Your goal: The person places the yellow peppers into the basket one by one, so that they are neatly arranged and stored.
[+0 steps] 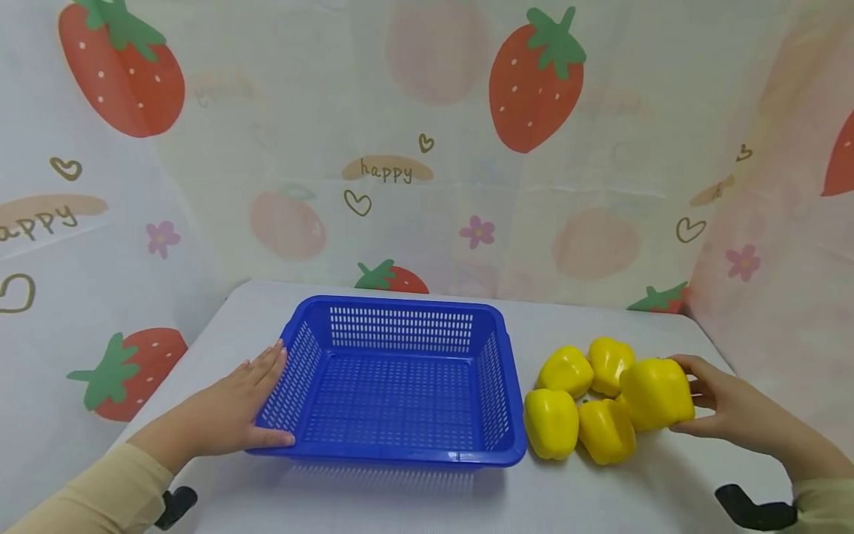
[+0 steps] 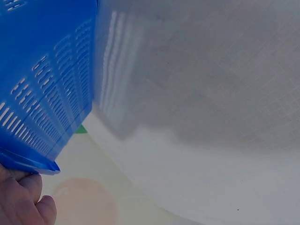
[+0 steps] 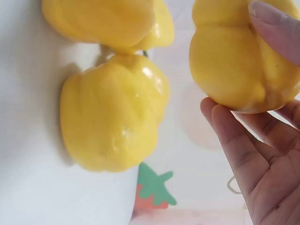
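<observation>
A blue plastic basket [image 1: 400, 400] with slotted walls stands on the white table. My left hand [image 1: 233, 408] holds its left front corner, thumb along the front rim and fingers on the left rim. Bent fingers [image 2: 33, 197] show against the rim in the left wrist view. At the right, my right hand [image 1: 734, 408] grips a yellow bell pepper [image 1: 657, 393] between thumb and fingers. In the right wrist view this held pepper [image 3: 229, 61] is apart from another yellow bell pepper [image 3: 112, 117] on the table.
Several more yellow bell peppers [image 1: 552, 424] lie clustered between the basket's right side and my right hand. The white table [image 1: 600, 497] ends at a cloth backdrop [image 1: 427, 89] printed with strawberries, hearts and flowers. It also hangs on both sides.
</observation>
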A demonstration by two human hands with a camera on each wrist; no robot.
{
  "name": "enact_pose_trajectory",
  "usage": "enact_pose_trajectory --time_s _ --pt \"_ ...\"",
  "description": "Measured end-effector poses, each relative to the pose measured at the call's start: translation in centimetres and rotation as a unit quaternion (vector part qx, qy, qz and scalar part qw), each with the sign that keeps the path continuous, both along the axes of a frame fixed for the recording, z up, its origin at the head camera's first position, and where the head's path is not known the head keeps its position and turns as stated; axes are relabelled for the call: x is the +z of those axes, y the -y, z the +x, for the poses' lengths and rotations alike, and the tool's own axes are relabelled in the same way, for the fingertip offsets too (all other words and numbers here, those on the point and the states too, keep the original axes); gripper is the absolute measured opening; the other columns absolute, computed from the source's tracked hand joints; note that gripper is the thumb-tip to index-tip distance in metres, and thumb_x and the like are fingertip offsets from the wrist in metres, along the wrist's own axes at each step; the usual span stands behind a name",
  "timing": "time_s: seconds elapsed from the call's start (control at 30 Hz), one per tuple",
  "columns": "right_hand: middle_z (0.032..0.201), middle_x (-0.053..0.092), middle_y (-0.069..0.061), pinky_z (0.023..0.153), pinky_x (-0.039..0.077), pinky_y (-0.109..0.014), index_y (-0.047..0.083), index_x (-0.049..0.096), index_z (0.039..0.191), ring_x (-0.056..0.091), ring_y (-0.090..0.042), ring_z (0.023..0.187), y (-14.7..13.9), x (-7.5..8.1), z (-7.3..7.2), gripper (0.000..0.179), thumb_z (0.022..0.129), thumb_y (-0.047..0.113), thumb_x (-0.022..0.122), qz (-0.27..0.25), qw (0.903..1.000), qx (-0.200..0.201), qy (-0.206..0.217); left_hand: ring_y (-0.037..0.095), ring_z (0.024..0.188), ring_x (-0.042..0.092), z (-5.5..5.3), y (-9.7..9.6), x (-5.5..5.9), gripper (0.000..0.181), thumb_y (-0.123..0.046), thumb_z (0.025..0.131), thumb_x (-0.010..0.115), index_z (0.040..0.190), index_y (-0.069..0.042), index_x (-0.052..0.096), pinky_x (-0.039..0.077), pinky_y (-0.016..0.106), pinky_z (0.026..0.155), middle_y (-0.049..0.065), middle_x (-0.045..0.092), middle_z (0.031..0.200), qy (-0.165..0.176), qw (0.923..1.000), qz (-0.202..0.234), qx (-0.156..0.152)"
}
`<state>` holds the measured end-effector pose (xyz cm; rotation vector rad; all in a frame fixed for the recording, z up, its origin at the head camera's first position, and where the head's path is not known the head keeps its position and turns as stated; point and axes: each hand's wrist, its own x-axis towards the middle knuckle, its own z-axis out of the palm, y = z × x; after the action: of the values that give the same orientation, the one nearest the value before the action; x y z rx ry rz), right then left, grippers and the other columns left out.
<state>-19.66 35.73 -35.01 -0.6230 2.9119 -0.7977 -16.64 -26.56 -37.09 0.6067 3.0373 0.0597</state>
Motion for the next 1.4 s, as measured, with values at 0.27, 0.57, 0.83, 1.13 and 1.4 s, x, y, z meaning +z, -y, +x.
enact_pose_trajectory --time_s 0.27,0.57,0.83,1.13,1.4 --pt "0.117 0.044 0.001 0.076 0.043 -0.014 0.013 0.034 0.126 0.051 -0.001 0.094 1.8 0.8 -1.1 0.073 0.068 0.033 0.072 -0.025 0.9989 0.038 -0.005 0.027 0.131 0.006 -0.3 0.2 -0.3 0.111 -0.075 0.063 0.046 0.139 -0.002 0.008 0.016 0.048 0.101 0.013 0.005 0.144 -0.001 1.0000 0.000 0.000" --pt "0.116 0.047 0.002 0.077 0.047 -0.025 0.016 0.034 0.126 0.054 -0.017 0.096 4.0 1.7 -2.5 0.075 0.065 0.034 0.074 -0.028 0.9982 0.054 0.000 0.028 0.131 0.008 -0.1 0.1 0.0 0.114 -0.079 0.061 0.041 0.138 0.000 0.011 0.017 0.049 0.101 0.014 0.007 0.144 0.001 1.0000 0.000 0.000" --pt "0.115 0.047 0.005 0.079 0.047 -0.027 0.022 0.034 0.126 0.054 -0.017 0.097 5.7 2.4 -3.7 0.074 0.064 0.034 0.075 -0.036 0.9964 0.074 0.020 0.028 0.131 0.007 -0.2 0.1 -0.2 0.113 -0.077 0.062 0.043 0.138 -0.001 0.010 0.017 0.049 0.101 0.013 0.006 0.144 -0.003 1.0000 -0.005 0.002" --pt "0.114 0.047 0.004 0.083 0.045 -0.036 0.025 0.034 0.125 0.051 -0.019 0.101 8.5 3.6 -4.7 0.073 0.066 0.035 0.074 -0.042 0.9936 0.095 0.044 0.027 0.131 0.007 0.0 0.1 -0.1 0.111 -0.075 0.063 0.046 0.138 -0.001 0.010 0.016 0.048 0.101 0.013 0.006 0.144 -0.002 1.0000 -0.002 0.002" --pt "0.114 0.047 0.005 0.083 0.044 -0.040 0.030 0.031 0.127 0.051 -0.019 0.101 10.8 4.3 -5.5 0.075 0.065 0.038 0.073 -0.040 0.9918 0.103 0.064 0.027 0.131 0.007 0.0 0.0 0.0 0.113 -0.078 0.062 0.042 0.138 -0.001 0.009 0.016 0.048 0.101 0.014 0.005 0.144 -0.001 1.0000 -0.008 0.004"
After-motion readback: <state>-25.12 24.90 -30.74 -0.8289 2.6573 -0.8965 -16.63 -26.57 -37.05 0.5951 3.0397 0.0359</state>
